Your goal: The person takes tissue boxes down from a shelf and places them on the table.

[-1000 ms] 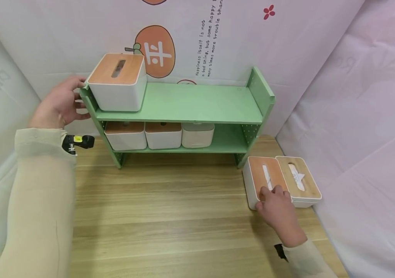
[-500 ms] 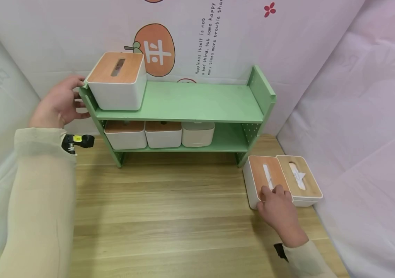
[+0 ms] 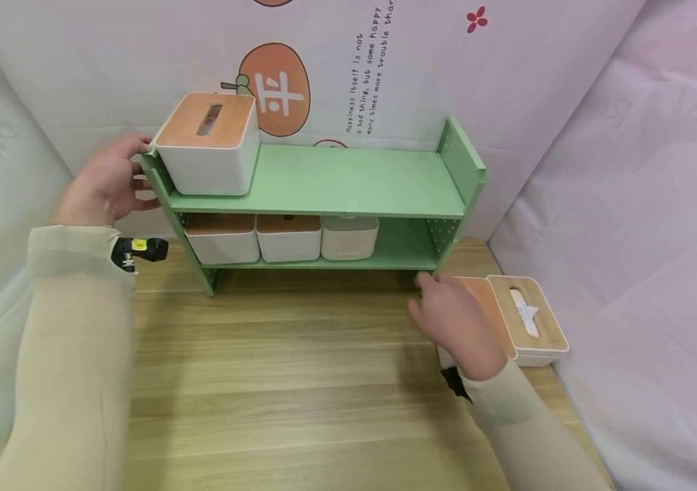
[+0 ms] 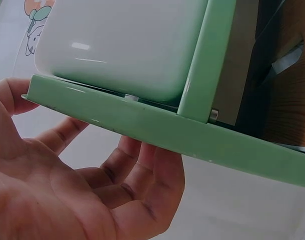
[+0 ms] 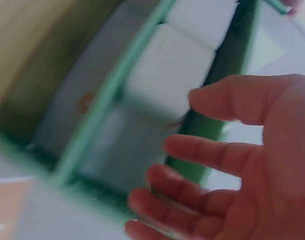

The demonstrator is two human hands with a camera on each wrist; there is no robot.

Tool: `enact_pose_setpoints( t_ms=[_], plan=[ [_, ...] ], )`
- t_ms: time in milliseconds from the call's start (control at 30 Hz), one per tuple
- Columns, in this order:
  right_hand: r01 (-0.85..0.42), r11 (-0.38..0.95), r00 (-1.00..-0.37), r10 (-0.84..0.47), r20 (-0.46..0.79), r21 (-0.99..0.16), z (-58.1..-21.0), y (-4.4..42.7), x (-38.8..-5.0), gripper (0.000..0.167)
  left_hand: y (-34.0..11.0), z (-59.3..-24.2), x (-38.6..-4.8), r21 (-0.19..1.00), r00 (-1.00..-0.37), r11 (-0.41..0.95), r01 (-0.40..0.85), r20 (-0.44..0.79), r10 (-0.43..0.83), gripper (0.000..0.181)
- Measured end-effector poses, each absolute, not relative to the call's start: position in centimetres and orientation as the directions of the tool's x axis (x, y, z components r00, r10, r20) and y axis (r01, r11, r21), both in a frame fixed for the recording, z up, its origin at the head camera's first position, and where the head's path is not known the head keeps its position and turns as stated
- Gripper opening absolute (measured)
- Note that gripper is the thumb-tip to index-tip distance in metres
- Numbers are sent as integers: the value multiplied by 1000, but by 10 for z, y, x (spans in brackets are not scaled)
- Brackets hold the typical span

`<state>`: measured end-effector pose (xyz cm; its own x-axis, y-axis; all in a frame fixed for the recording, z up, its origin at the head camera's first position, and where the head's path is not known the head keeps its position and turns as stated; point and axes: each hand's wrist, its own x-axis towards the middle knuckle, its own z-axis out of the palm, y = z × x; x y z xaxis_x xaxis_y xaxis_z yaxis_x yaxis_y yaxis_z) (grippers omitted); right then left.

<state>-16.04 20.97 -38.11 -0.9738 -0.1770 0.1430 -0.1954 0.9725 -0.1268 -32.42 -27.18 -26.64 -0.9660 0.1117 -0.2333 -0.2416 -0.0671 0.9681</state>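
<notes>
A green two-tier shelf (image 3: 354, 181) stands against the back wall. My left hand (image 3: 109, 177) holds its left side panel, with the thumb at the panel's edge and curled fingertips (image 4: 167, 160) against the outer face. A white tissue box (image 3: 207, 164) with a wooden lid sits at the left of the top tier. My right hand (image 3: 455, 320) holds nothing; it hovers near the shelf's right foot, its fingers (image 5: 202, 152) relaxed and spread. Below and behind it, partly hidden, is an orange-brown-lidded tissue box (image 3: 485, 300) on the table.
On the lower tier stand two wooden-lidded boxes (image 3: 222, 247) and a cream, grey-topped box (image 3: 348, 242). A paler-lidded tissue box (image 3: 546, 334) lies at the table's right, beside the fabric wall (image 3: 643, 259). The wooden table (image 3: 299, 382) spreads in front.
My right hand has left the top of the orange-brown-lidded tissue box and moved leftward and away from me, toward the shelf's right foot. The left hand stays on the side panel.
</notes>
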Motion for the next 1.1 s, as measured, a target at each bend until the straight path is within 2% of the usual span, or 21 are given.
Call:
enact_pose_setpoints(
  t_ms=[200,500,800,1100],
  plan=[
    [-424,902,-854,-368,369,-83,-344,152,-192,28,-267,-270,-328,971,-967,-47,-235,-229,111,24],
    [-552,833,-746,-475,467,-33,-307,88,-228,28,-262,-266,-329,970,-966,-44,-240,-234,106,23],
    [-586,810,-717,-507,479,-19,-279,48,-253,39,-262,-262,-330,971,-967,-39,-236,-232,102,20],
    [-569,822,-789,-553,268,24,-261,10,-275,72,-262,-263,-330,971,-969,-49,-236,-231,88,21]
  ],
)
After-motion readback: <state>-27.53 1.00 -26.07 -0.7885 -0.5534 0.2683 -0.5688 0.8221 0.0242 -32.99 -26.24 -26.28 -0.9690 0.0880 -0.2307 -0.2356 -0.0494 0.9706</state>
